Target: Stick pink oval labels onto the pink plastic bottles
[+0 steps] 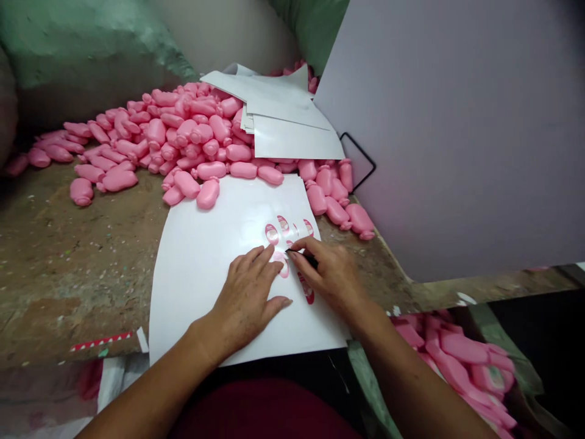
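I count two hands (pixel 247 299), one black tool (pixel 311 261), one white sheet (pixel 205 274), one pink bottle heap (pixel 192 134) at twelve o'clock, another heap (pixel 457 350) at four.

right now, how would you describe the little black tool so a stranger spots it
Find the white label sheet on the brown work surface, below the heap of pink plastic bottles. Over the sheet, the right hand pinches a slim black pointed tool, its tip among the pink oval labels, the only dark thing there.

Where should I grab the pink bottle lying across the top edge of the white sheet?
Take the pink plastic bottle around its middle from above, fingers on both long sides: it lies on its side, its body wider than its narrow end.
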Available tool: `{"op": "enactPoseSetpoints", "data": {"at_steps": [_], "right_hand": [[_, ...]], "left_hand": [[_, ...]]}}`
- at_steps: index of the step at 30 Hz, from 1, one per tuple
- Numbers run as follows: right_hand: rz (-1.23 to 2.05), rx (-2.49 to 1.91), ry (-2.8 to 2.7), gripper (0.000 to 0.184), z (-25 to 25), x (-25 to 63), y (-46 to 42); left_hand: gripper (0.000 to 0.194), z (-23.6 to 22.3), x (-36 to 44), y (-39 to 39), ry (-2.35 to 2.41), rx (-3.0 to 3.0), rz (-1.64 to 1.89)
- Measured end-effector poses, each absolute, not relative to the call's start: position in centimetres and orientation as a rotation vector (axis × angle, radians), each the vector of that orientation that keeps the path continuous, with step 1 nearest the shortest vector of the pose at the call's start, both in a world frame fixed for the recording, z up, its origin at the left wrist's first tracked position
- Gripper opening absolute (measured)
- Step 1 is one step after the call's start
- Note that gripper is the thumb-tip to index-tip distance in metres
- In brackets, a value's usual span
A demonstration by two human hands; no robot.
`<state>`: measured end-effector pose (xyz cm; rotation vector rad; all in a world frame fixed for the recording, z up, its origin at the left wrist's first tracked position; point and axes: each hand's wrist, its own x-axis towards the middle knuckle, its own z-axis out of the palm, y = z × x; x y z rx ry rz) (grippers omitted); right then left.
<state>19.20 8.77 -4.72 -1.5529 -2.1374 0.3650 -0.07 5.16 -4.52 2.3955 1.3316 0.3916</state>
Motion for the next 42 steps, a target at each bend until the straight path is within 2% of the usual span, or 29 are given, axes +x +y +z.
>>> {"op": "enactPoseSetpoints", "data": {"at_steps": [4, 8, 23, 39, 42], "right_hand": [[0.313, -1.417, -2.237, 0.015, -4.6, 19.9, 7.6], [0.128, -1.253, -2.35, 0.022, -4.6, 20.2, 5.8], [0.006, -1.179, -2.337, 0.027, -5.1, 20.4, 4.5], [0.088, -1.16, -2.399, 0.025, -5.4, 20.6, 5.3], [0.183, -1.154, -2.377, 0.023, -5.2, 20.4, 5.6]], "left_hand": [[0.038, -4.5, -1.1, 5.2, 1.237, 2.458, 0.512], [0.028, -4.5, -1.3, 4.6, 1.268, 2.58, 0.584], [0.029, -5.0, -1.6, 3.7, 1.22, 2.638, 0.664], [0.028, -5.2, -1.5, 3.7, 1.226, 2.64, 0.696], [0.027, -5.2, -1.6, 3.8, 1.216, 2.638, 0.693]]}}
